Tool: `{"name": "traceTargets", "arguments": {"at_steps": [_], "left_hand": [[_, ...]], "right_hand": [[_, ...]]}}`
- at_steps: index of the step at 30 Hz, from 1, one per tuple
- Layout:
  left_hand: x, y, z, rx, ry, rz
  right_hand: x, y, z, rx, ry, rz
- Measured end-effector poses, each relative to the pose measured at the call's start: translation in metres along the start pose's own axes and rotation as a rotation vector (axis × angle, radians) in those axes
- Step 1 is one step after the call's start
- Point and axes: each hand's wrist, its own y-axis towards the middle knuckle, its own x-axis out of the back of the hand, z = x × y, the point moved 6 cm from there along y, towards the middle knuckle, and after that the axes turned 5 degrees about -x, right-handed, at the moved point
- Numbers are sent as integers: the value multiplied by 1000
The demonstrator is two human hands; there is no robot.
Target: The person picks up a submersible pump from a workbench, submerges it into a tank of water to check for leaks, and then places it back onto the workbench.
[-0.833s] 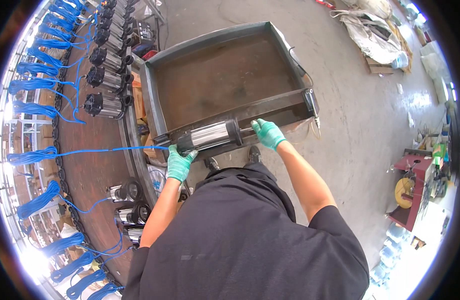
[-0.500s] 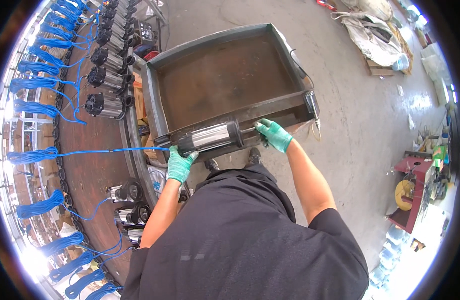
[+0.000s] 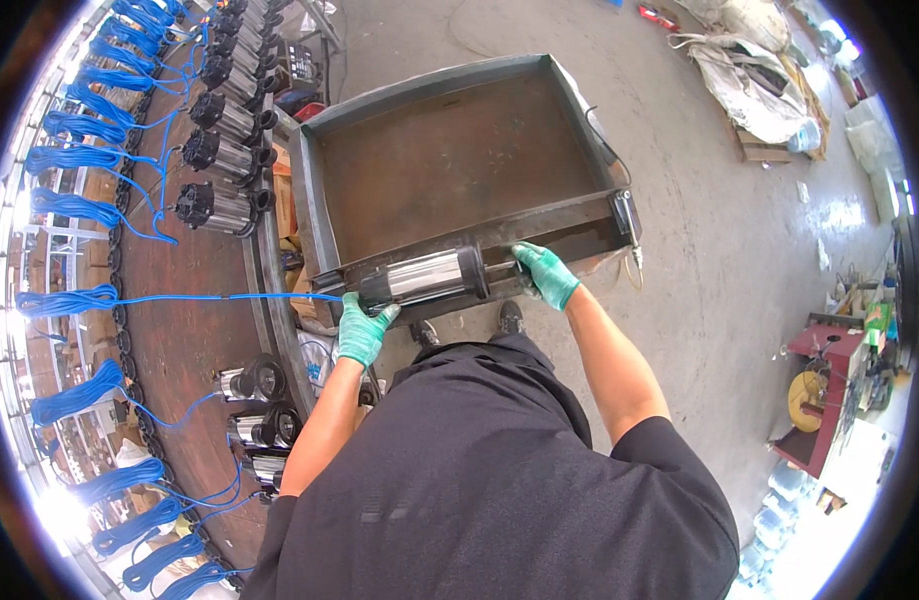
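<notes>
The step in hand looks like work at the shaft end of a steel-cased pump motor (image 3: 427, 277); it lies on its side along the near ledge of a metal tray (image 3: 460, 150), its blue cable (image 3: 230, 297) running left across the worktop (image 3: 185, 345). The left hand (image 3: 365, 332) grips the black end, thumb and fingers parted around it; the right hand (image 3: 547, 274) curls at the tip of the shaft (image 3: 500, 268), though whether it pinches the shaft or a dark piece there I cannot tell; the next move seems to call for a steady left grip and the right hand in line with the shaft.
</notes>
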Motion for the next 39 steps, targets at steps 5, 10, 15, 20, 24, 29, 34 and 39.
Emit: {"name": "traceTargets", "arguments": {"at_steps": [5,10,15,20,24,29,34,39], "left_hand": [[0,1,5,-29,5,-21],[0,1,4,-41,-12,-14],[-2,2,7,-33,1,-22],[-1,1,17,-56,18,-53],[-1,0,4,-45,-34,-25],[-2,-3,-1,-46,-66,-26],[-7,1,12,-27,-94,-24],[-3,0,19,-14,-79,-54]], "right_hand": [[-12,-16,8,-119,205,52],[-4,-6,25,-137,-419,-83],[-2,10,17,130,-844,-272],[-4,-12,15,-189,-224,-47],[1,-23,13,-103,33,261],[3,-17,26,-194,-351,0],[2,-2,18,-148,-393,-135],[-7,-45,64,796,-1082,-87]]}}
